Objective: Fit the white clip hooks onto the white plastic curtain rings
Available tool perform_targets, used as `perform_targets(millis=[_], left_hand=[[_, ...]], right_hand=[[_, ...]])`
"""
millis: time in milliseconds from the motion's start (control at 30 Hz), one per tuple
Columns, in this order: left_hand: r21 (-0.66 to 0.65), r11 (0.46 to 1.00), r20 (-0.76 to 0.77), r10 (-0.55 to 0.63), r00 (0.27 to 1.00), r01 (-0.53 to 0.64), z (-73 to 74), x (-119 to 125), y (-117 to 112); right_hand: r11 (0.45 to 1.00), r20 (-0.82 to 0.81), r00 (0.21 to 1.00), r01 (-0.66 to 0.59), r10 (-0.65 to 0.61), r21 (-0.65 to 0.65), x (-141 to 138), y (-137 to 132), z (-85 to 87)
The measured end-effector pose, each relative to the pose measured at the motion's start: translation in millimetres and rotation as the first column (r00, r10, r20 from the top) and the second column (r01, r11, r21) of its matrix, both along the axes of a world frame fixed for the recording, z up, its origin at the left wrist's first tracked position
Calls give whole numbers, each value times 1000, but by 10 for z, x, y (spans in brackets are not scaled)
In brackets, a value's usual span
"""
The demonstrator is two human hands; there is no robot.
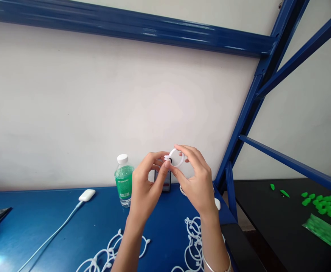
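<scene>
Both hands are raised together over the blue table, gripping one small white ring [177, 164]. My left hand [149, 175] pinches the ring's left side, where small tips stick out, between thumb and fingers. On the right side, my right hand [195, 175] holds the curved band with thumb and fingertips. Several similar white rings [108, 251] lie on the table below my left forearm. Another heap of white rings [193, 241] is beside my right forearm, which partly hides it. A dark phone-like object [167, 183] stands behind my hands, mostly covered.
A bottle with green label [124, 183] stands left of my hands. A white charger [87, 195] with its cable lies farther left on the blue table [54, 209]. A blue metal frame [244, 109] rises at right. Green pieces [328, 206] lie on a black table.
</scene>
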State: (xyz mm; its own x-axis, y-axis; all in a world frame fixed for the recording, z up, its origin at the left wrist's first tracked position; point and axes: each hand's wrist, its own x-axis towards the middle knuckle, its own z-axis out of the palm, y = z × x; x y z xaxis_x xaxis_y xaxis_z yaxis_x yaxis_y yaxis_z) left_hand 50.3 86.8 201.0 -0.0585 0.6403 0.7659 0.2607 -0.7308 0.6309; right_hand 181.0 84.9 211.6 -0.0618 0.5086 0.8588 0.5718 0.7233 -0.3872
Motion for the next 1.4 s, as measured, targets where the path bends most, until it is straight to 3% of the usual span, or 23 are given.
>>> perform_targets(millis=[967,1400], left_hand=[[-20,1000,10,-4,1000,4,-6,14,-9],[-26,1000,-3,9,1000,-9,-16,5,21]], right_hand=[[1000,-27,1000,0,0,13,-23,37,-14],[996,16,999,34,-36,87,-27,18,-33]])
